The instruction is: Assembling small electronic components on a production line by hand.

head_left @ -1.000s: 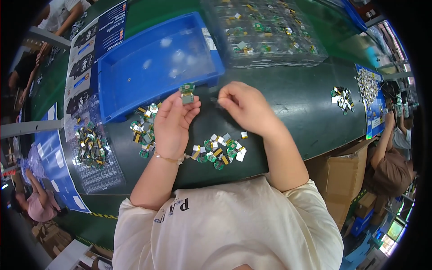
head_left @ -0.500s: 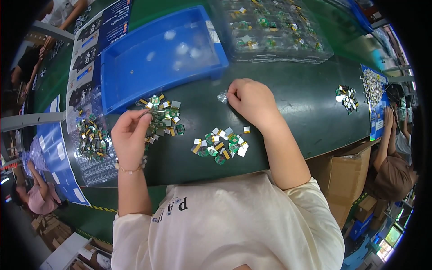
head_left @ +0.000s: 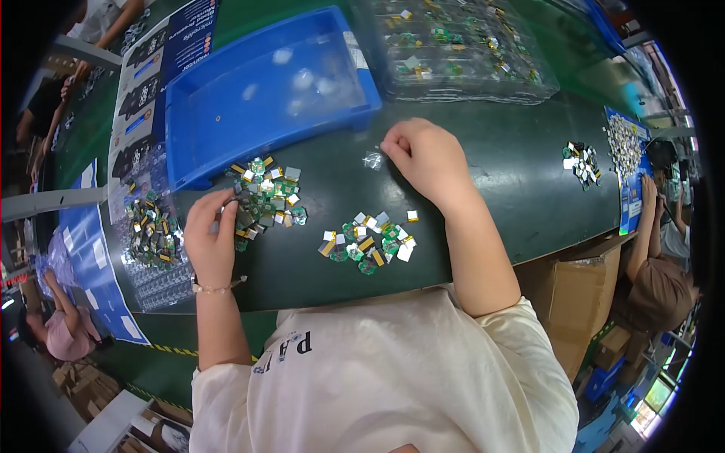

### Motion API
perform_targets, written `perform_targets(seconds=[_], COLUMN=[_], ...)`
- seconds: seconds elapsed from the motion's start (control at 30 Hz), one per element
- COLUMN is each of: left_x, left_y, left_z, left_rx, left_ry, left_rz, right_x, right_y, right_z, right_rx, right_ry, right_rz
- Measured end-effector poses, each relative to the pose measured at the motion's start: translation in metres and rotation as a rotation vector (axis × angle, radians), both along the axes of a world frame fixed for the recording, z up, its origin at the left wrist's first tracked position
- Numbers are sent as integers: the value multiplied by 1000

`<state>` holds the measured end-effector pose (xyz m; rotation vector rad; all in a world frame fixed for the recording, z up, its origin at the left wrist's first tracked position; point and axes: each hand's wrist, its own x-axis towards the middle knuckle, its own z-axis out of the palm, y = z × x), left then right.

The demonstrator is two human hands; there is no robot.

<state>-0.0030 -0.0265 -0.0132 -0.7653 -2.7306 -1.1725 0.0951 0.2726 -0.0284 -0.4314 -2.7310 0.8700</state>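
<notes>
My left hand (head_left: 211, 238) is at the left edge of a pile of small green circuit boards (head_left: 266, 192) with silvery squares and yellow tabs. Its thumb and forefinger pinch together by a dark bit; what they hold is too small to name. My right hand (head_left: 432, 162) hovers over the dark green table with its fingertips curled together, and I cannot see whether anything is between them. Just beside those fingertips lie small crumpled bits of clear film (head_left: 373, 160). Nearer to me, between the hands, sits a looser group of similar boards (head_left: 368, 240).
A blue bin (head_left: 276, 136) stands behind the left pile. Clear stacked trays (head_left: 472, 92) holding boards are at the back. More boards (head_left: 151, 234) rest on clear trays at left, and another small heap (head_left: 581, 162) lies at right. A cardboard box (head_left: 578, 298) stands below the table edge. People work on both sides.
My left hand has shifted slightly left and down, off the pile's near part. My right fingertips have lifted slightly away from the clear film bits.
</notes>
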Motion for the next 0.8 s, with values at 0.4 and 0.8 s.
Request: perform_targets(seconds=[0.4,0.8], left_x=[37,56], left_y=[31,48], left_z=[12,7], left_rx=[-70,-199], left_ry=[-142,-43], left_rz=[-332,-537], right_x=[0,-2], right_y=[-21,-22], right_z=[1,14], right_rx=[45,-139], right_ry=[-29,185], right_rz=[-1,198])
